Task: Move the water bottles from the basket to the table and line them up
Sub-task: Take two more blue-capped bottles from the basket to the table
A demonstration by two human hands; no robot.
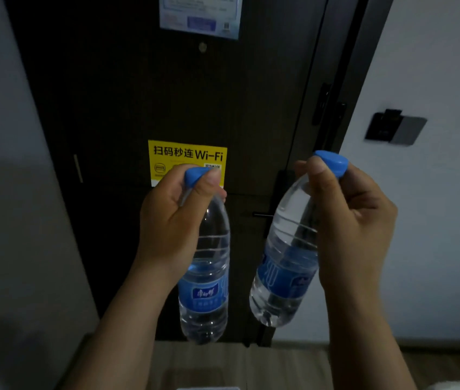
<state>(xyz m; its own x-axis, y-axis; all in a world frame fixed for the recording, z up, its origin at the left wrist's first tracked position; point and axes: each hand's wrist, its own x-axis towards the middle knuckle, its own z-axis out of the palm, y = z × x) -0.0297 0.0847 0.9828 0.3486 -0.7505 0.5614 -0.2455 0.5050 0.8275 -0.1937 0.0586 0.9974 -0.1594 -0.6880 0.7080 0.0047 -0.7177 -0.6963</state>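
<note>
Two water bottles held off the ground, one per hand, in front of a dark door (127, 94).
On my feed, left to right: left hand (172, 220) curls round the neck of the left bottle (206, 277), thumb up against its blue cap (195, 175); that bottle hangs about upright, blue label low on the body. Behind it I see a yellow Wi-Fi sticker (186, 154) on the door and a pale notice (200, 15) higher up. Right bottle (285, 263) hangs tilted, base swung toward the left bottle, the two apart. Right hand (349, 220) pinches its neck just under the right cap (332, 161). Far right, a dark switch panel (394, 128) on the pale wall. Wood floor (223, 361) lies below both bottles.
</note>
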